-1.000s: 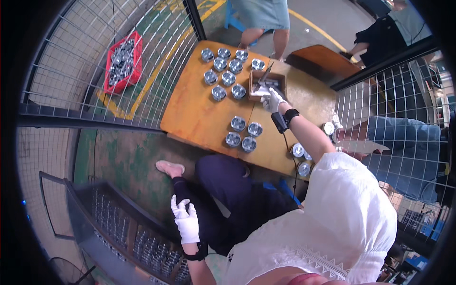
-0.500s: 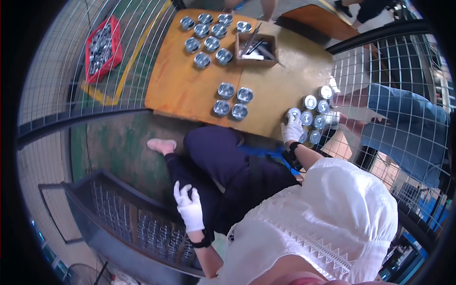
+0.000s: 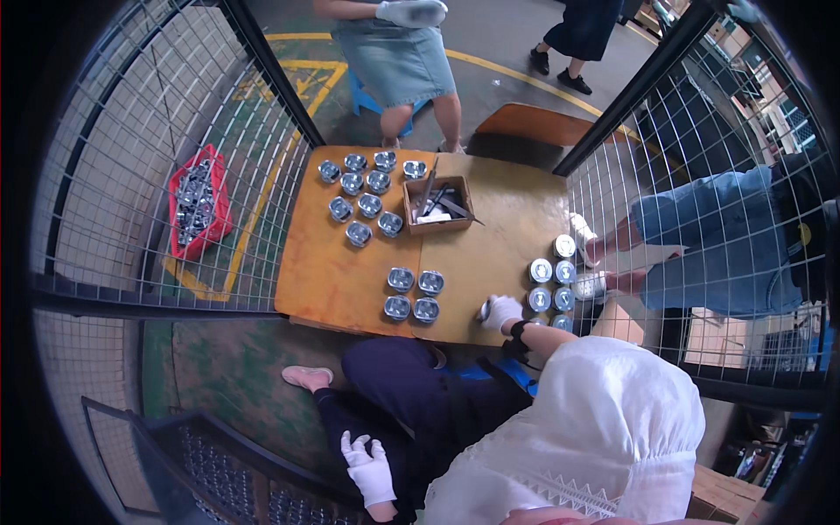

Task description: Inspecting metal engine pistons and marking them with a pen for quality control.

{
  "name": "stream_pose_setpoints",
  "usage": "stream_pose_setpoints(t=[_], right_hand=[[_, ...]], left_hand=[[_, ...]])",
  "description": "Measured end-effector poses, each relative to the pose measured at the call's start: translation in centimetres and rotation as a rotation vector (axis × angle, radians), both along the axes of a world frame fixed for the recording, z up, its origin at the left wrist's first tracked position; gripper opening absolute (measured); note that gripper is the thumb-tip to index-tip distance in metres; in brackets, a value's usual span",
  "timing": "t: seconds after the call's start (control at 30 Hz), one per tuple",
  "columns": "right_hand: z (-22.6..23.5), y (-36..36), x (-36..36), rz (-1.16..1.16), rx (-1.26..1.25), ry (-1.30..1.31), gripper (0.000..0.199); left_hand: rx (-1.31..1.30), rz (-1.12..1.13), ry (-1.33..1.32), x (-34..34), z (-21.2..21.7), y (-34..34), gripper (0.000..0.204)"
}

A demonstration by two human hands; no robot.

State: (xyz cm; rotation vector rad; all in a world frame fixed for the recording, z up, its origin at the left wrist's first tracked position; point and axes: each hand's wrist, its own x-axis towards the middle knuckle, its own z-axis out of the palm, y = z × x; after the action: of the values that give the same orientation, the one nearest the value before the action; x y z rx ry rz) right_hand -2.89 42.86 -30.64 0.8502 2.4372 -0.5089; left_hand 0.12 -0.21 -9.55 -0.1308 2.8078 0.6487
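My right hand, in a white glove, is closed around a metal piston near the front edge of the table. Just right of it stand several pistons in a close group. To the left, a block of pistons sits with their hollow sides visible, apart from my hand. Over my lap my left hand, also gloved, hovers with fingers apart and nothing in it.
Farther back on the table are more pistons and a cardboard box of tools. A red crate of metal parts stands left, beyond wire mesh. At lower left is a dark rack of metal parts. People stand behind and at right.
My right hand has taken a piston from the group at the right and brought it left across the table. The whole view has tilted up, showing more of the floor and people behind.
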Motion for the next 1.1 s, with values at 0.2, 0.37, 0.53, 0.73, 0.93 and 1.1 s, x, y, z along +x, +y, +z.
stream_pose_setpoints(t=[0.2, 0.37, 0.53, 0.73, 0.93, 1.1], right_hand=[[13.2, -7.5, -4.4, -0.127, -1.103, 0.225, 0.062], [20.3, -12.9, -5.0, 0.094, -1.794, 0.245, 0.046], [27.9, -18.9, -3.4, -0.237, -2.192, -0.011, 0.038], [29.0, -23.0, -3.1, -0.048, -2.132, -0.178, 0.064], [33.6, -24.7, -4.2, 0.098, -1.995, -0.045, 0.08], [36.4, -25.6, -4.7, 0.25, -1.742, 0.107, 0.074]], left_hand=[[0.117, -0.153, 0.035, -1.3, 3.8, 5.5, 0.045], [0.363, -0.299, 0.48, -2.5, 7.3, 8.8, 0.069], [0.47, -0.204, 0.75, -1.5, 7.6, 7.1, 0.055], [0.682, 0.0, 0.673, 0.3, 7.5, 3.6, 0.061], [1.014, 0.363, 0.531, -0.7, 11.4, 3.1, 0.054], [1.699, 0.53, 0.224, -1.9, 12.5, 0.2, 0.038]])
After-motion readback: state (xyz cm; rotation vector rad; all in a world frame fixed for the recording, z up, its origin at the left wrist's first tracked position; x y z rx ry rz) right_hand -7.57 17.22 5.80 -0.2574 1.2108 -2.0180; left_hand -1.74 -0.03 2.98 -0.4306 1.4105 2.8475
